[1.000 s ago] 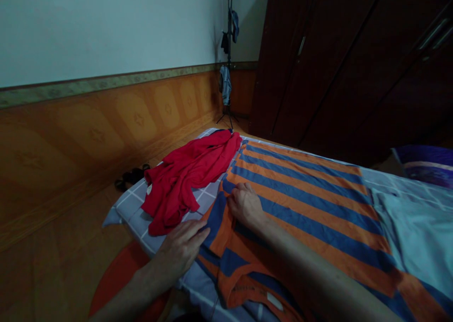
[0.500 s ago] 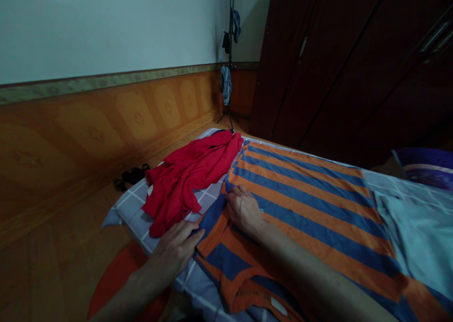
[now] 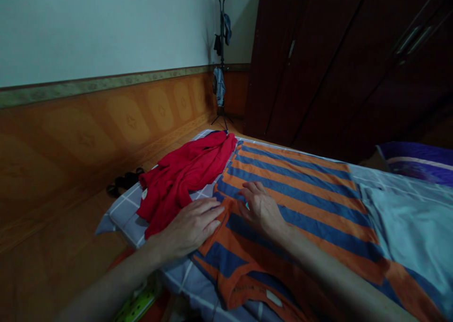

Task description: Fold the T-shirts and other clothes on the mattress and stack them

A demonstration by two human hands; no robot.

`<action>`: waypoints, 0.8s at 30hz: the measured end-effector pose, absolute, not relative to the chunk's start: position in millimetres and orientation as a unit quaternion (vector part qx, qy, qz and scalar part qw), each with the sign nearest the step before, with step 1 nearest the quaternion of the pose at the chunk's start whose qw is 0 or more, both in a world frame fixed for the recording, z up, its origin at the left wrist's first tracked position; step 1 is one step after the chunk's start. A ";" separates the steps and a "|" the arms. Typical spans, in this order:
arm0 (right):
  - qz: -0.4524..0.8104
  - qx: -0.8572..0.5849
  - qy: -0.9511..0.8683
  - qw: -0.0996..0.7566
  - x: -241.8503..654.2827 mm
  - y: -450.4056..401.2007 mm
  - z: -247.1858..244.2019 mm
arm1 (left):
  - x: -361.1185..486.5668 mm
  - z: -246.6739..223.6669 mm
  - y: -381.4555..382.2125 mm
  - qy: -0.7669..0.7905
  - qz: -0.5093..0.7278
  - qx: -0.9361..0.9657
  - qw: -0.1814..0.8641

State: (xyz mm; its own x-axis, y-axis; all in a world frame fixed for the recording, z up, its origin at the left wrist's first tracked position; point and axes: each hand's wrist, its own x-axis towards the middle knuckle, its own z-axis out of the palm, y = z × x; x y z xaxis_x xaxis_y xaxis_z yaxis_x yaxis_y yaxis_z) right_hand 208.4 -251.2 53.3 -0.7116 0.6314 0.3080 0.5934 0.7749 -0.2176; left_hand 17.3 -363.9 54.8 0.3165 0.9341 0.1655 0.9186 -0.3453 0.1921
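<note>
An orange and blue striped T-shirt [image 3: 300, 194] lies spread on the bed, its collar toward me and a pale label inside the neck. My left hand [image 3: 194, 225] rests on the shirt's near-left sleeve, fingers stretched out flat. Just to the right, my right hand [image 3: 262, 206] is over the shirt's body beside that sleeve, its fingers apart and slightly bent, with nothing held. Beyond my left hand a crumpled red garment [image 3: 187, 166] lies along the bed's left side, and my left fingers partly cover the sleeve's edge.
The grey checked bed [image 3: 120, 218] ends at the left above a wooden floor. A light blue cloth [image 3: 406, 227] lies at the right. Farther off stand a coat rack [image 3: 222, 53] and a dark wardrobe [image 3: 311, 67]. Dark footwear [image 3: 123, 180] and a green perforated object [image 3: 138, 305] are low at the left.
My right hand has let go of the sleeve cloth and moved right, its fingers opening. My left hand has slid forward and right onto the sleeve, which now lies more over the shirt's body.
</note>
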 end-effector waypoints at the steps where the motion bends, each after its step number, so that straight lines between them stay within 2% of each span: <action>1: 0.059 -0.334 -0.917 0.209 221.7 -251.4 55.7 | 18.8 47.4 -353.4 0.567 0.104 0.817 0.028; 4: 0.081 -0.379 -0.881 0.272 279.7 -251.2 61.5 | 15.4 14.7 -332.6 0.553 0.042 0.832 0.018; 8: 0.130 -0.543 -0.764 0.324 390.7 -268.5 67.8 | 1.5 -14.9 -324.5 0.514 0.037 0.856 -0.039; 13: 0.153 -0.744 -0.564 0.324 505.4 -329.0 52.1 | 26.4 7.5 -313.6 0.444 0.079 0.888 -0.088; 19: 0.193 -0.785 -0.535 0.243 511.4 -371.6 24.9 | 137.9 51.3 -310.4 0.195 0.057 0.978 0.050; 24: 0.148 -0.809 -0.535 0.193 491.1 -372.7 24.3 | 214.8 44.7 -299.8 0.074 0.042 0.983 0.161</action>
State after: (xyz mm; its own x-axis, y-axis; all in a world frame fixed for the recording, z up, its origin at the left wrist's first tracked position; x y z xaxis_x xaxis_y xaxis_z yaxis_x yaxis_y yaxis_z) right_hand 491.1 -372.7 24.3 0.3835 0.9230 -0.0326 0.8093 -0.3529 -0.4696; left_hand 214.8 -299.8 44.7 0.9856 0.1582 0.0589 0.1312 -0.9375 0.3222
